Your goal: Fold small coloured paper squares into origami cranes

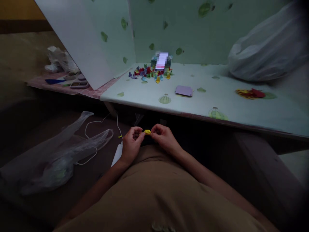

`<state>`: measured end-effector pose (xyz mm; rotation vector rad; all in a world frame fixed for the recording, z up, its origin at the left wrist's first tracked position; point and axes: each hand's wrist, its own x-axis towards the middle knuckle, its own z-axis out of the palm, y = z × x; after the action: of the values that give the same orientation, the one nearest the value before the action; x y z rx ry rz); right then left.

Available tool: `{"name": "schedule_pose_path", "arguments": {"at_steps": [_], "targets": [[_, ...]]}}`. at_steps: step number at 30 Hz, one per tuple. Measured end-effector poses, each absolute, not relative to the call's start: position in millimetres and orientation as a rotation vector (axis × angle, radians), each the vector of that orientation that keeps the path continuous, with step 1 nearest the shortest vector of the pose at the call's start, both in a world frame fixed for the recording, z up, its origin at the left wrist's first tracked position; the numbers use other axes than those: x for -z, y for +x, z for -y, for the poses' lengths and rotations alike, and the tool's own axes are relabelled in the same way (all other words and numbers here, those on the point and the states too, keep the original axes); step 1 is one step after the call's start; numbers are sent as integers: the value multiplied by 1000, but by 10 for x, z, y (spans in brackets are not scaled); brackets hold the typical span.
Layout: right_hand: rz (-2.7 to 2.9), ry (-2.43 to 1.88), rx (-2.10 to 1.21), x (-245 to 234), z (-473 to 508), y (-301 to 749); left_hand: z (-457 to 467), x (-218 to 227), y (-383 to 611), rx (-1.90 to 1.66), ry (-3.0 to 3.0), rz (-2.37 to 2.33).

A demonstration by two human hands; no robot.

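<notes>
My left hand [131, 143] and my right hand [164, 138] meet in front of my body, below the table's near edge. Both pinch a small folded piece of yellow paper [147, 131] between their fingertips. On the table top [241, 100] beyond lie a heap of several small folded paper pieces in many colours [151, 72], a stack of purple paper squares [184, 91], and a small pile of red and yellow paper [251, 93].
A large white plastic bag [267, 48] rests at the table's right rear. A white board [82, 42] leans at the left, with a calculator [79, 84] and crumpled paper beside it. A clear plastic bag [58, 158] and a white cord [96, 135] lie low at my left.
</notes>
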<state>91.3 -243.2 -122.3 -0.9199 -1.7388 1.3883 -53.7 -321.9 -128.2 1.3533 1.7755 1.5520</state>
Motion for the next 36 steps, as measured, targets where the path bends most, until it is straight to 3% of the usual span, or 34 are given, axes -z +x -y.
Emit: {"name": "schedule_pose_path", "arguments": {"at_steps": [9, 36], "targets": [[1758, -863, -1362, 1199, 2427, 941, 3262, 1189, -535, -1362, 1485, -1918], [1803, -762, -1284, 1167, 2454, 940, 3233, 1146, -503, -1338, 1395, -1843]]}}
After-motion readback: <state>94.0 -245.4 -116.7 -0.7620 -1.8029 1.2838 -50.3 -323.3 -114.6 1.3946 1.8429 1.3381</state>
